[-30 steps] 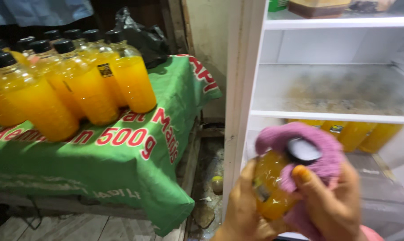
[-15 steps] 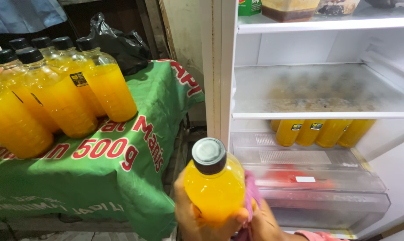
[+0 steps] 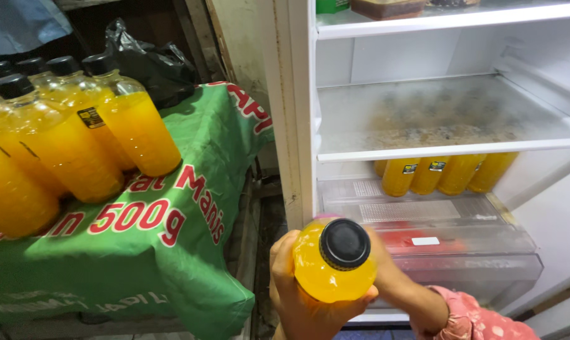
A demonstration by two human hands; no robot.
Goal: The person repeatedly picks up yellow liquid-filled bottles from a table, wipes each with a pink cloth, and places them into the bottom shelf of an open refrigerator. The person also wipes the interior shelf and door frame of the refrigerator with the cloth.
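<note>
Gripping a bottle of orange juice (image 3: 334, 264) w/ both hands, the person stood at the open fridge (image 3: 448, 157). Left hand (image 3: 301, 302) wrapped the bottle from 7 o'clock, fingers curled around its lower side; right hand (image 3: 392, 280) closed on it from 3 o'clock, mostly hidden behind the bottle, pink sleeve (image 3: 470, 318) at the wrist. Bottle sat low centre in view, black cap (image 3: 344, 244) facing the camera, just in front of the fridge's lower drawer (image 3: 461, 252).

Risks, as I judged them: the bottle looked smooth and full, so a loose grip could've let it slide out & drop to the floor. Cap tightness couldn't be told; if loose, tilting might've leaked juice. At 1 o'clock, four bottles (image 3: 442, 173) already stood at the back beneath the frosted glass shelf (image 3: 448, 116), so a careless push in could've knocked them over. At 9–10 o'clock, a crowd of bottles (image 3: 71, 145) stood on the green cloth (image 3: 146, 252) over a table, the nearest one (image 3: 137, 126) close to the sloping edge; a bump or tug on the cloth could've tipped them.
</note>
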